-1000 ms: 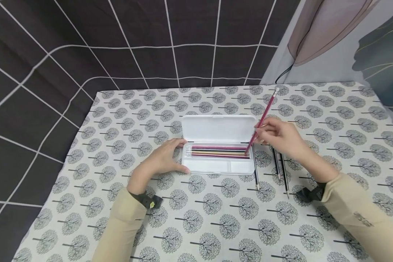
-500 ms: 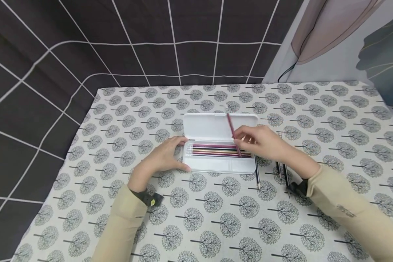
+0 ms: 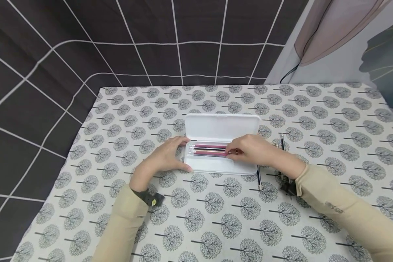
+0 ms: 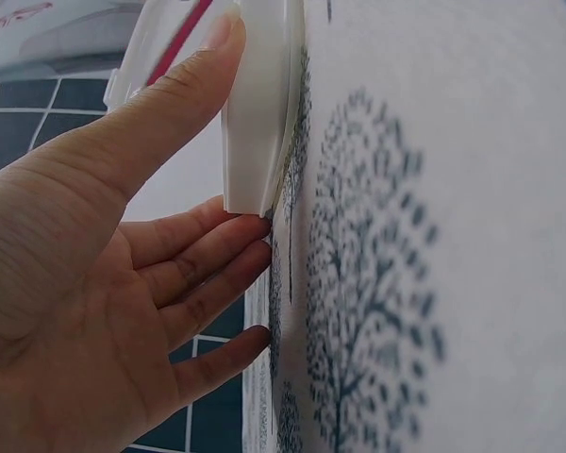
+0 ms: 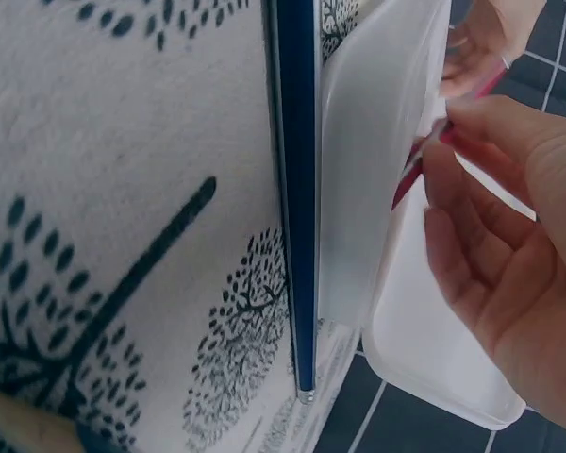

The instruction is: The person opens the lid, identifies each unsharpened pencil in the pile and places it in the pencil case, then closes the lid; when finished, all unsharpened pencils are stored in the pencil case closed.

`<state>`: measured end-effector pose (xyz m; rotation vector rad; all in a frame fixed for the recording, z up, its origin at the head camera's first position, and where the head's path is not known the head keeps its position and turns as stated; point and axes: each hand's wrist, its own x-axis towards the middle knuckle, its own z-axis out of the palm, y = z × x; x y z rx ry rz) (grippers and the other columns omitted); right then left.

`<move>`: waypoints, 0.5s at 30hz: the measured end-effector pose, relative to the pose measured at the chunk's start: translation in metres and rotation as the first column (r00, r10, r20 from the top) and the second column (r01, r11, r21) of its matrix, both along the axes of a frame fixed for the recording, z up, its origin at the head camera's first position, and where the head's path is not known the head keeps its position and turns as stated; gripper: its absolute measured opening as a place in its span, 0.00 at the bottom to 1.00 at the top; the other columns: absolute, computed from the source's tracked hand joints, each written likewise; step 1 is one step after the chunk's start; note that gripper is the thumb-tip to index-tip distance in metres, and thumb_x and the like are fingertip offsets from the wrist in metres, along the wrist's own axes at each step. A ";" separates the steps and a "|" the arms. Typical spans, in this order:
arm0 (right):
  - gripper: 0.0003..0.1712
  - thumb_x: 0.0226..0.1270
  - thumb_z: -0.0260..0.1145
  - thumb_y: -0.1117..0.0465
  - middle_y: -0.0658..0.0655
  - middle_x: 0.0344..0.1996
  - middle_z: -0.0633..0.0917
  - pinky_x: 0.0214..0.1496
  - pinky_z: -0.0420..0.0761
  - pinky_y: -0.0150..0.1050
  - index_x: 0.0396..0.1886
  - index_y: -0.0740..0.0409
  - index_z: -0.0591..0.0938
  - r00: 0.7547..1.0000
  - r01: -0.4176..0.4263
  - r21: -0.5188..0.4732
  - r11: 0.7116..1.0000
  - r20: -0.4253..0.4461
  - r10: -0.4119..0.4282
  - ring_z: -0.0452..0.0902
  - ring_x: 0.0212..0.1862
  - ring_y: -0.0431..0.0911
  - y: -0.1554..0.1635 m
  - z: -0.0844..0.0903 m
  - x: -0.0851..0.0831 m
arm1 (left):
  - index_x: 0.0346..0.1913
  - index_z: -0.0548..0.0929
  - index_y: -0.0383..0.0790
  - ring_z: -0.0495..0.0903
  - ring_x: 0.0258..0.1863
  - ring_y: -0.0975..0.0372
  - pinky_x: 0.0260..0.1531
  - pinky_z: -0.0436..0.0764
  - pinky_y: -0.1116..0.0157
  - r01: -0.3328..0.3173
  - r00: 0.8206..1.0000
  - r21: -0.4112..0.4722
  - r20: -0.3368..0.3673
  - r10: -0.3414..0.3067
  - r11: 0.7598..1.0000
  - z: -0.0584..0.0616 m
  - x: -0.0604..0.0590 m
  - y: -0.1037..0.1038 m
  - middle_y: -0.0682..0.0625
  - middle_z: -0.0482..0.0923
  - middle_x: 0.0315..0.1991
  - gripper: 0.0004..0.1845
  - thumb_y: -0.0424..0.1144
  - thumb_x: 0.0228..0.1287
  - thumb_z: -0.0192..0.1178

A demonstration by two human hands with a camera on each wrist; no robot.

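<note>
A white pencil case (image 3: 213, 166) lies with its lid (image 3: 222, 127) raised, holding a row of pencils (image 3: 209, 147), several magenta and dark. My left hand (image 3: 165, 154) holds its left end, thumb at the front edge and fingers at the back corner. In the left wrist view, the thumb lies along the case wall and the fingers touch its end. My right hand (image 3: 250, 148) pinches a magenta pencil (image 5: 407, 184) low inside the case, over the pencil row. My fingers hide part of that pencil and the right ends of the row.
A dark pencil (image 3: 259, 178) lies along the case's right end, looming large as a dark blue pencil (image 5: 300, 189) in the right wrist view. More dark pencils (image 3: 283, 142) lie partly under my right forearm. The tree-print tablecloth (image 3: 196, 222) meets a dark gridded curtain (image 3: 196, 60) behind.
My right hand has moved left and down, bringing the magenta pencil from upright and tilted at the case's right side down into the case. My left hand has stayed at the left end.
</note>
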<state>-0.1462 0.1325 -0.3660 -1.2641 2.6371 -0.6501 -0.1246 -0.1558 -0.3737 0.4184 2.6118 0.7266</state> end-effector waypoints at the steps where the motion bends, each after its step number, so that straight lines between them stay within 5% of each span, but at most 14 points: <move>1: 0.05 0.58 0.68 0.58 0.42 0.25 0.83 0.30 0.77 0.29 0.35 0.50 0.86 1.000 0.001 0.004 1.000 0.014 -0.001 0.70 0.23 0.31 0.000 -0.001 -0.001 | 0.67 0.63 0.45 0.63 0.65 0.52 0.66 0.60 0.49 0.001 1.000 0.001 0.000 -0.001 1.000 0.000 0.000 0.000 0.46 0.68 0.63 0.54 0.56 0.32 0.76; 10: 0.06 0.59 0.67 0.57 0.44 0.30 0.86 0.38 0.80 0.33 0.36 0.50 0.86 0.997 0.019 0.042 0.999 0.068 -0.022 0.75 0.28 0.31 0.002 -0.004 -0.003 | 0.66 0.63 0.44 0.62 0.65 0.52 0.66 0.60 0.49 0.015 1.000 0.003 -0.001 -0.015 1.000 0.001 -0.002 0.001 0.46 0.68 0.63 0.53 0.56 0.33 0.76; 15: 0.07 0.60 0.66 0.56 0.43 0.28 0.85 0.32 0.78 0.32 0.36 0.51 0.86 0.993 0.063 0.034 0.997 0.100 -0.066 0.73 0.24 0.32 0.012 0.003 -0.003 | 0.66 0.64 0.44 0.63 0.65 0.52 0.66 0.60 0.49 0.012 1.000 0.004 -0.003 -0.012 1.000 0.001 0.000 0.000 0.46 0.69 0.63 0.53 0.56 0.33 0.76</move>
